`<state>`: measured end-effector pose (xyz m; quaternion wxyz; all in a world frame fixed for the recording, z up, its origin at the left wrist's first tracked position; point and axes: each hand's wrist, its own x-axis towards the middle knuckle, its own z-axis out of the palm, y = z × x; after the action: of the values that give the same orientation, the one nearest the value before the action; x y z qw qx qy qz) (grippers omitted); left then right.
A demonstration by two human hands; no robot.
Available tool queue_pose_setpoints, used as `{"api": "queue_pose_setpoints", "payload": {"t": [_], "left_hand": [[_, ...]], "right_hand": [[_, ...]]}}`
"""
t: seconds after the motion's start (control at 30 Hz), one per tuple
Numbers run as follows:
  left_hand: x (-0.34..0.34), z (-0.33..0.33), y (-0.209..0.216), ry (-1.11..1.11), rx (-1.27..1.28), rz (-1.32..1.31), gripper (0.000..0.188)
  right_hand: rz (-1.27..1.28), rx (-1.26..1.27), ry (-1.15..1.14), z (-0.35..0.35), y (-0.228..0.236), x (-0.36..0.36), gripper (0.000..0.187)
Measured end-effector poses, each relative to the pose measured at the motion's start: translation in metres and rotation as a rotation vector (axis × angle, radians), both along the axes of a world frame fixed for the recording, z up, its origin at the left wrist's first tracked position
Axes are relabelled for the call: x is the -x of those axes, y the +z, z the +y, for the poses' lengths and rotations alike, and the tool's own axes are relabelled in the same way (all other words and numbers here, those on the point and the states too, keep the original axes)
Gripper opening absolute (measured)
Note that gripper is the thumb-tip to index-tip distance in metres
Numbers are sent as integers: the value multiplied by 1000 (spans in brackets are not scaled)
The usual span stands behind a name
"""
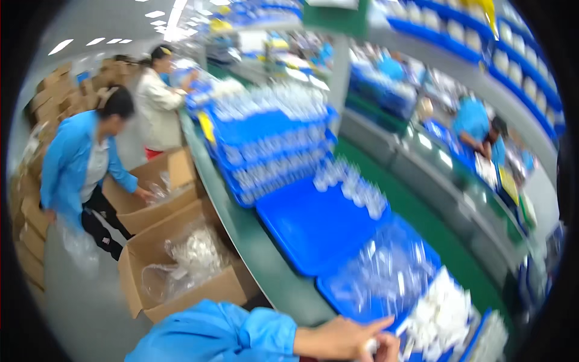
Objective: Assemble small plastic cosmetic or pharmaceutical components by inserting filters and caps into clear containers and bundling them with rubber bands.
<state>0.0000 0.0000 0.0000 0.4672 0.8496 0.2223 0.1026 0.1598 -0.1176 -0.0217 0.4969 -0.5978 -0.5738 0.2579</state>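
My left hand (pixel 338 339), in a blue sleeve, reaches in from the lower edge with its index finger stretched out. Its other fingers close around a small white piece (pixel 371 346), too little of which shows to name it. Bent fingers of what looks like my right hand (pixel 387 348) are against the same piece, mostly cut off by the lower edge. Just beyond the hands lies a heap of white plastic parts (pixel 439 314). Beside that heap, a blue tray (pixel 329 286) holds clear plastic pieces (pixel 386 268).
Another blue tray (pixel 319 232) has clear cup-like parts (pixel 353 187) along its far side. Stacked blue trays (pixel 241 196) of clear parts stand farther back on the green bench (pixel 274 265). Left of it are open cartons (pixel 172 256) and a co-worker in blue (pixel 78 163).
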Motion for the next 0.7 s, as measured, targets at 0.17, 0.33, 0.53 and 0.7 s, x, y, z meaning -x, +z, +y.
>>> {"api": "queue_pose_setpoints", "payload": {"t": [0.17,0.33,0.53,0.7], "left_hand": [[4,33,14,9,-268,-338,91],[-6,17,12,8,607,-416,78],[-14,19,5,-119,530,-375,76],[-1,23,2,-162,429,-330,81]], "right_hand": [[-195,-56,-265,17,42,16,63],[-578,-291,-429,-13,42,8,73],[-6,-87,-268,-37,48,-6,77],[60,125,-87,-27,39,-26,71]]}}
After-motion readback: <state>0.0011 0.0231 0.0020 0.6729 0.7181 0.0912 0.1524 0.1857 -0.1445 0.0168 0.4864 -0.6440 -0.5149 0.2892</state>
